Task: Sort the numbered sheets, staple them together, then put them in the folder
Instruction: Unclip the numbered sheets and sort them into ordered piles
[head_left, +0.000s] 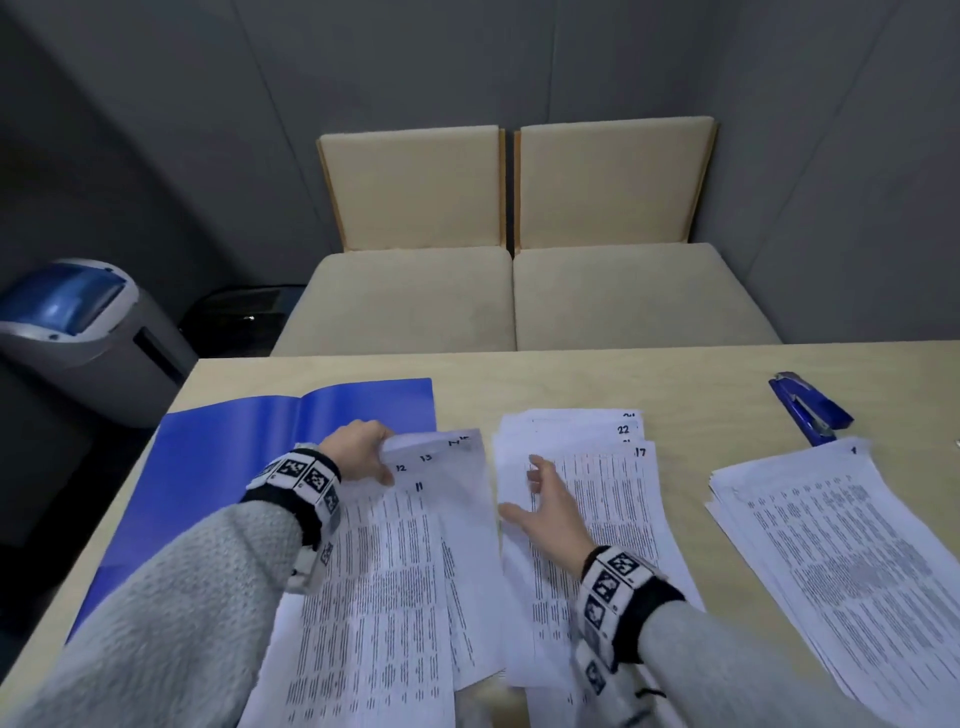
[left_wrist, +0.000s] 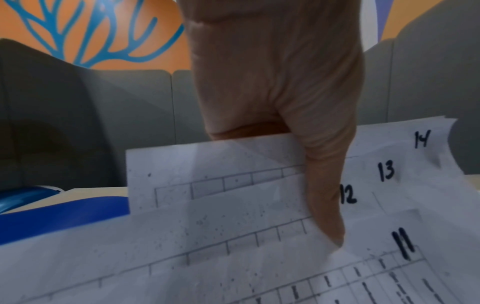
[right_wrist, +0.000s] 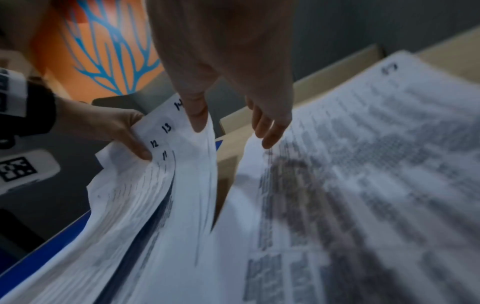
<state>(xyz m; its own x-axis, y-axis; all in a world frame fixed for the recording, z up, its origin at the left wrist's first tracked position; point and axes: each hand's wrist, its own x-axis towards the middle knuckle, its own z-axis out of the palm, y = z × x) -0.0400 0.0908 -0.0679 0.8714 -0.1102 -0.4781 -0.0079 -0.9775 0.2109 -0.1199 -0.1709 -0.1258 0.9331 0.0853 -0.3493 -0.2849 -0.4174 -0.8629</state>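
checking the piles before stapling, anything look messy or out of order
Yes: the middle pile is askew, with 17 on top and 22 poking out behind it. The left hand grips a fan of sheets numbered 11 to 14, in order.

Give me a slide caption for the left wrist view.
Left hand pinches fanned sheets numbered 11 to 14 above the blue folder.

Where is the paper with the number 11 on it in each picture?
Head: the sheet marked 11 lies low in the middle, on top of the fanned sheets the left hand holds.
Left wrist: it fills the bottom right, under the thumb.
Right wrist: left of middle, beside the left thumb.
Shared landmark: the blue folder to its left.
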